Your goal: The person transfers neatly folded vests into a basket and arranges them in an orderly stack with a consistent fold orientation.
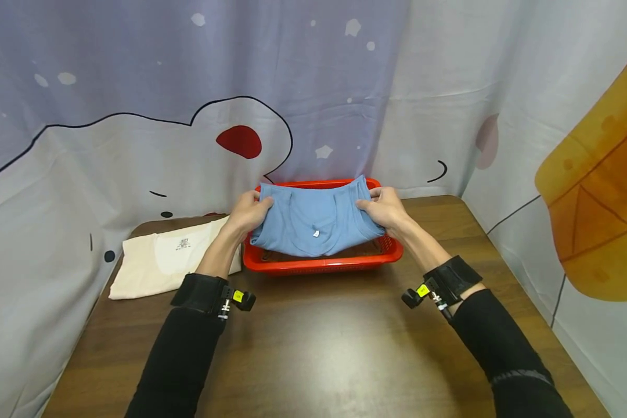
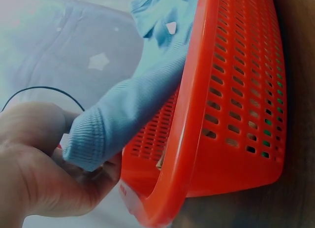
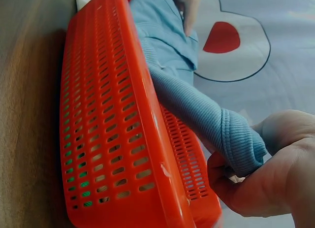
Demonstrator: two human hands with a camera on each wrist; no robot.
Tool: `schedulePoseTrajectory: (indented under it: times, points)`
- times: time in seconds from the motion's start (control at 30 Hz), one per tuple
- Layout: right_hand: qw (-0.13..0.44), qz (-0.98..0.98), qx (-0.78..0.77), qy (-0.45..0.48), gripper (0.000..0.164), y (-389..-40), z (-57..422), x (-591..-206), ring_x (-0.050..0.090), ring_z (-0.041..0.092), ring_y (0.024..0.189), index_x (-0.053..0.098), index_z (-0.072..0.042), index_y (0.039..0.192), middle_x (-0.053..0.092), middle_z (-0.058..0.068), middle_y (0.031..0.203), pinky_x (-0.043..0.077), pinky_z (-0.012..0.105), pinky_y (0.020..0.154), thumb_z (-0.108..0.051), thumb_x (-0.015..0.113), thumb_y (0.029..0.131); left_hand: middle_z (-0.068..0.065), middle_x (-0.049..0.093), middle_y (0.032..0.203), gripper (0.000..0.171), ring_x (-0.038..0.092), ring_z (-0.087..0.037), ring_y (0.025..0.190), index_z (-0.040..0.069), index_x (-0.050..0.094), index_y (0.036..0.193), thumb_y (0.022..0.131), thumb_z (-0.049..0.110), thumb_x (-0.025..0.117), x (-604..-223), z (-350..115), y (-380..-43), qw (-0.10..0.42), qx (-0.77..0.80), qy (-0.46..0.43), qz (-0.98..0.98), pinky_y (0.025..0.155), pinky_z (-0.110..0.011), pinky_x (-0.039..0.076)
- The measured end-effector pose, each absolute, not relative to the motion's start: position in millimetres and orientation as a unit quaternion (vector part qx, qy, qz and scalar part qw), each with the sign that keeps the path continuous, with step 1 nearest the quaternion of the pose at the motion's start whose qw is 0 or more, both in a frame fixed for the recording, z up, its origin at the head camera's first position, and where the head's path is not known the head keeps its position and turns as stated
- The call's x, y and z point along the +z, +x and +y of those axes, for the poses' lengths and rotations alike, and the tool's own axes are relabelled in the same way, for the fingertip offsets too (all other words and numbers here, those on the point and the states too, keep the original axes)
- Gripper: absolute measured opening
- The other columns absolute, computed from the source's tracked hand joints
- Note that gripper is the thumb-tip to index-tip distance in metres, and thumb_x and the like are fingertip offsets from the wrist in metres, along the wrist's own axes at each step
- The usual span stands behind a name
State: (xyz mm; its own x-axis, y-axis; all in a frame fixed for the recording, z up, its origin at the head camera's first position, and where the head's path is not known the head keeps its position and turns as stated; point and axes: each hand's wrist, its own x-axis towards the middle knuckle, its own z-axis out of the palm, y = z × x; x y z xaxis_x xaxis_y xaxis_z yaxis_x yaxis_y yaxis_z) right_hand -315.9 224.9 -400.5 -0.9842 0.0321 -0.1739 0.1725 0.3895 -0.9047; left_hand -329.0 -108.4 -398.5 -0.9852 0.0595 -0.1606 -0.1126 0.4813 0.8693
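A folded light-blue ribbed garment (image 1: 313, 215) with a rounded neckline and a small white tag spans the red plastic basket (image 1: 324, 267). My left hand (image 1: 249, 210) pinches its left end, thumb on top. At the other end my right hand (image 1: 388, 208) pinches the fabric in the same way. The left wrist view shows the garment (image 2: 133, 105) sloping from my fingers over the basket's rim (image 2: 184, 124). From the right wrist, the rolled edge of the garment (image 3: 197, 110) runs up to my thumb and curled fingers. Whatever lies at the basket's bottom is mostly hidden beneath the cloth.
A folded cream cloth (image 1: 151, 261) with small printing lies left of the basket, partly behind my left forearm. The wooden table (image 1: 324, 342) extends toward me. A patterned curtain (image 1: 324, 87) hangs directly behind the basket and along both sides.
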Motion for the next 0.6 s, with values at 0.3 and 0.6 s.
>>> schedulePoseTrajectory:
  times: [0.3,0.6]
  points:
    - [0.024,0.890,-0.453,0.045,0.020,-330,216,-416,0.056,0.023,0.095,0.075,0.002,0.094,0.057,0.003,0.086,0.049,0.033,0.080,-0.015,0.075,0.104,-0.024,0.068,0.133,0.046,0.063,-0.039,0.123,-0.009,0.064,0.138,0.114,0.031,0.060,-433,-109,-364,0.073,0.400,0.022,0.913,0.110,-0.053,0.054]
    - [0.023,0.921,-0.387,0.037,0.044,-331,206,-420,0.049,0.023,0.082,0.053,-0.014,0.066,0.035,-0.005,0.067,0.042,0.034,0.070,-0.016,0.076,0.104,-0.027,0.067,0.150,0.054,0.063,-0.048,0.140,-0.008,0.057,0.149,0.114,0.033,0.057,-472,-102,-394,0.049,0.302,0.047,0.951,0.119,-0.066,0.051]
